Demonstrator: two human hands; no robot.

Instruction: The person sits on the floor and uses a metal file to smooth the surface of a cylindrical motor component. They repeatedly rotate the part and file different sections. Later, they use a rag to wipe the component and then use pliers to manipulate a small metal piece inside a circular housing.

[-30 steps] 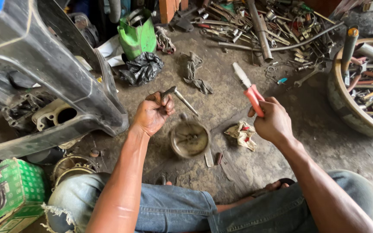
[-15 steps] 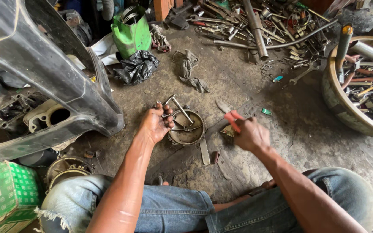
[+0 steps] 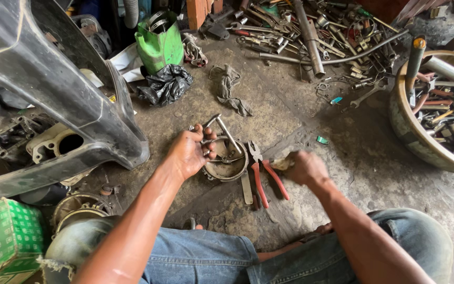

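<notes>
My left hand (image 3: pixel 189 151) grips a small metal part with rods sticking out, at the left rim of a round metal dish (image 3: pixel 227 165) on the concrete floor. Red-handled pliers (image 3: pixel 265 176) lie on the floor just right of the dish, jaws pointing away from me. My right hand (image 3: pixel 303 167) is to the right of the pliers, fingers closed around a crumpled tan rag or scrap (image 3: pixel 282 163); it is blurred. A flat metal strip (image 3: pixel 246 188) lies between dish and pliers.
A dark plastic vehicle body panel (image 3: pixel 64 100) fills the left. A green canister (image 3: pixel 160 44) and black bag (image 3: pixel 165 84) stand behind. Several loose tools (image 3: pixel 316 31) lie at the back. A basin of tools (image 3: pixel 437 110) is at right. A green box (image 3: pixel 6 239) sits at lower left.
My right hand lowered the red-handled pliers from the air to the floor beside the dish, let go, and took up the rag. My left hand stayed at the dish.
</notes>
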